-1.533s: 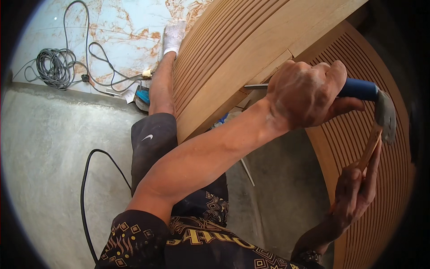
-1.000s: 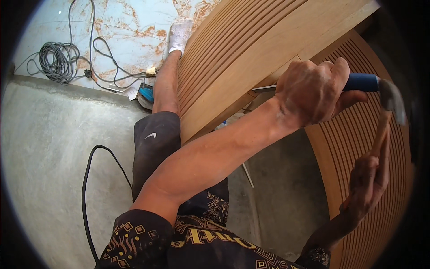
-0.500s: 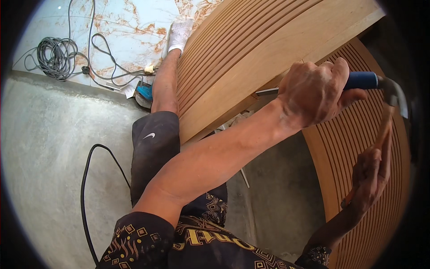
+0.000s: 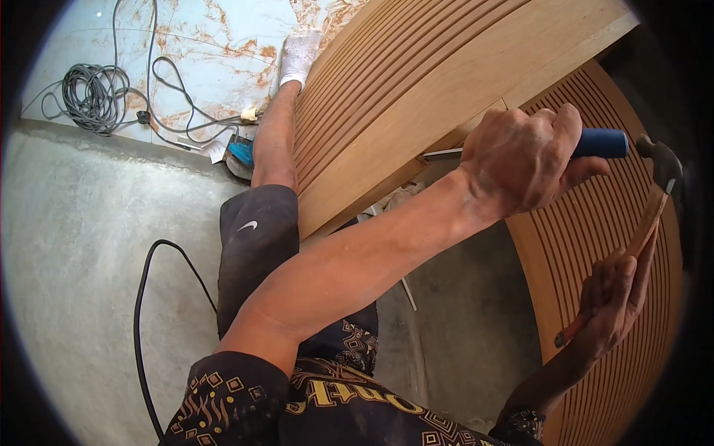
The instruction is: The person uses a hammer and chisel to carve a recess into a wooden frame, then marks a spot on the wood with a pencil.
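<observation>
My left hand (image 4: 517, 160) is closed around the blue handle of a chisel (image 4: 599, 143). Its flat metal blade lies against the edge of a curved wooden panel (image 4: 416, 119), where a recess shows. My right hand (image 4: 613, 297) grips the wooden handle of a claw hammer (image 4: 645, 219). The hammer's head is just right of the chisel's handle end, with a small gap between them. Fingers of my left hand hide part of the chisel handle.
A second curved, grooved wooden panel (image 4: 595, 282) stands at the right. At the far left lie a coiled grey cable (image 4: 93, 99) on pale tiles and a blue power tool (image 4: 239, 152) beside my leg. A black hose or cable (image 4: 139, 320) loops over the concrete floor (image 4: 89, 245).
The hammer head has moved back from the chisel's handle end, its head now lower and to the right. The chisel handle has dipped slightly; my left hand keeps its grip.
</observation>
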